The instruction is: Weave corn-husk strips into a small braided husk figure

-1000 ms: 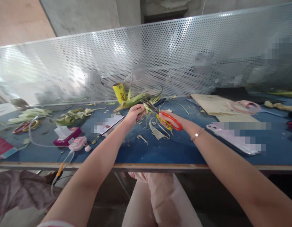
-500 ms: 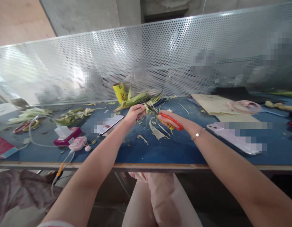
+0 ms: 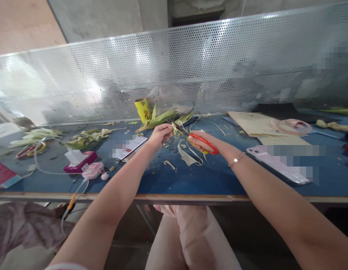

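Note:
My right hand (image 3: 198, 142) is closed around the scissors (image 3: 209, 145), which have red and yellow handles. Their dark blades point up and to the left, toward my left fingertips. My left hand (image 3: 161, 134) is closed in a pinch on a small pale piece of corn husk (image 3: 176, 129) beside the blades; the fingers partly hide it. Just behind both hands lie green corn husks (image 3: 158, 120), next to a yellow tube (image 3: 142, 109). Pale husk strips (image 3: 187, 155) and small scraps are scattered on the blue table in front of the hands.
A phone (image 3: 133, 147) lies left of my left hand, another phone (image 3: 277, 165) near my right forearm. Further left are a magenta box (image 3: 79, 165), a cable, more husks (image 3: 88, 138) and another pair of scissors (image 3: 31, 150). A perforated metal panel (image 3: 190, 67) stands behind the table.
Almost nothing differs. Both hands keep their place, with the scissors still beside the left fingertips; any blade movement is too small to tell.

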### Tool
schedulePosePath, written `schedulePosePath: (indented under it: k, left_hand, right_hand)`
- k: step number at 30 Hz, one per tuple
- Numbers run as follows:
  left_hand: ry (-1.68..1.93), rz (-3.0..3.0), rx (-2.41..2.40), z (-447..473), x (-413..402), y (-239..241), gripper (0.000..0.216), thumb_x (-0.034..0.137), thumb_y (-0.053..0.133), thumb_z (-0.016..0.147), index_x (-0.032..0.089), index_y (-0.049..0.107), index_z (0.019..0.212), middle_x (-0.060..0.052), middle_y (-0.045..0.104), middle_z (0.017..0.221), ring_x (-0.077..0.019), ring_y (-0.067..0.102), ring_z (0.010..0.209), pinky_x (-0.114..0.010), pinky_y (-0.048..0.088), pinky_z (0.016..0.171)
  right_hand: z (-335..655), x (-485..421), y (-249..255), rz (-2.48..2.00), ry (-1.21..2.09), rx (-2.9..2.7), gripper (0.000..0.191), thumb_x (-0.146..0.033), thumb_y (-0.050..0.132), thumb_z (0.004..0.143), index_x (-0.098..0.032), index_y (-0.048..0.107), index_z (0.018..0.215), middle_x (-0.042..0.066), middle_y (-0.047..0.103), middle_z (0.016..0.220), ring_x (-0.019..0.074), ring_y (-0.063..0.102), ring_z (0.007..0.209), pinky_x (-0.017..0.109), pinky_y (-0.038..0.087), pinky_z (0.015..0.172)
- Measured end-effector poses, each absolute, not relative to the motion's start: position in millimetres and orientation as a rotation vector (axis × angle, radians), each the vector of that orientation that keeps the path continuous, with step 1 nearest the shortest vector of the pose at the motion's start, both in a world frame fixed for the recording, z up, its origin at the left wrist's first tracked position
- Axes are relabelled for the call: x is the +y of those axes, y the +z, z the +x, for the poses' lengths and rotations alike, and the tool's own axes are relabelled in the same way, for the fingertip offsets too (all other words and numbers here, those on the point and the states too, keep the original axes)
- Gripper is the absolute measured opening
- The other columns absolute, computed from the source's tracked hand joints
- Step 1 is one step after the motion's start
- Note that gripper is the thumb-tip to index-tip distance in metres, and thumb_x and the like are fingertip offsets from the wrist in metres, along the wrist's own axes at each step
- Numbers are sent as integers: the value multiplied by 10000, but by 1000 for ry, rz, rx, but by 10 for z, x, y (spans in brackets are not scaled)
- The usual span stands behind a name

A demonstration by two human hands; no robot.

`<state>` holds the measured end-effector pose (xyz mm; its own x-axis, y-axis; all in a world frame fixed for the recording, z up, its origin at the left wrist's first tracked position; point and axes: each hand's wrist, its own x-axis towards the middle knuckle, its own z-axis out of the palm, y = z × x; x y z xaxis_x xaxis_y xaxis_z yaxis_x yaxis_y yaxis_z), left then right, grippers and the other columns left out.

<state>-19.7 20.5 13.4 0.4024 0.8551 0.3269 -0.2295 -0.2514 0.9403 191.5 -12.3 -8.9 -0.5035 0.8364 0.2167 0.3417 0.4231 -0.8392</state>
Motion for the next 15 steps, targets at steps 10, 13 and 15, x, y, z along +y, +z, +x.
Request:
schedulePosePath:
  k: [10,13,15]
  left_hand:
    - [1153,1476,579,-225,235,137,267,323,701,647,128,520,625,26,514,499,4,239,333,-168,103,364]
    - [1156,1475,581,-229,235,137,272,327,706,646,126,523,631,25,517,501,5,238,334,-166,105,367]
    - [1155,1475,585,-229,232,138,271,323,706,649,126,521,631,25,517,503,7,237,335,-164,107,368]
  right_hand:
    - [1879,-183,22,-1168,901,-1998,373,-538,553,782,-216,376,716,-82,383,454,58,342,339,199,264,333]
    - [1874,-195,63,-1253,878,-1979,355,-531,578,761,-213,423,742,-77,413,450,66,362,322,202,266,323]
    - [1871,-200,76,-1293,885,-1956,353,-530,586,754,-214,430,748,-79,407,443,67,356,315,204,262,325]
